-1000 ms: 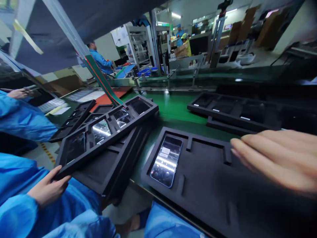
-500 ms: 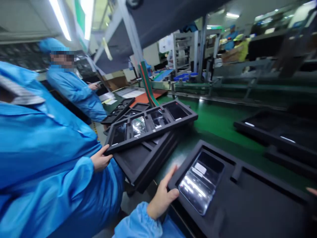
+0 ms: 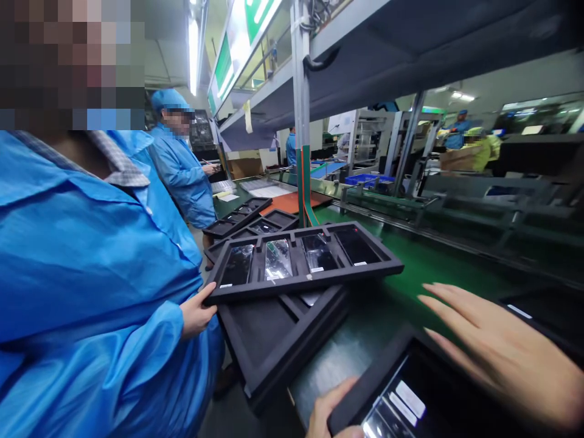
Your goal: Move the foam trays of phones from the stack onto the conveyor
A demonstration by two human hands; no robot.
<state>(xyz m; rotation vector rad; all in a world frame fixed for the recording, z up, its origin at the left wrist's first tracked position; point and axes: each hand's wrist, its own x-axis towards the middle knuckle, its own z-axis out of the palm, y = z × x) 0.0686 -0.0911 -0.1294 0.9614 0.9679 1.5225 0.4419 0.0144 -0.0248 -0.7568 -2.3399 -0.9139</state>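
At the bottom, my left hand [image 3: 329, 409] grips the left corner of a black foam tray [image 3: 370, 389]. In that tray lies a glossy, phone-like device [image 3: 395, 413] with white labels, partly cut off by the frame. My right hand [image 3: 497, 347] hovers over the tray's far side, fingers stretched out and holding nothing. To the left, a co-worker's hand [image 3: 197, 313] holds the near end of another black foam tray [image 3: 301, 282]. Several dark-screened devices [image 3: 278, 258] sit in its slots. That tray rests at an angle across a stack of similar trays [image 3: 255, 334].
A co-worker in a blue smock [image 3: 91, 267] stands close on my left, another person [image 3: 182, 164] farther back. A metal post [image 3: 301, 109] rises behind the trays under an overhead shelf [image 3: 410, 55]. At the right edge lies another dark tray [image 3: 538, 310]; a green work surface [image 3: 422, 234] runs beneath.
The view has swung left, so the co-worker's tray sits further right and lower. My right hand has come in over my tray. My left hand still holds its corner.
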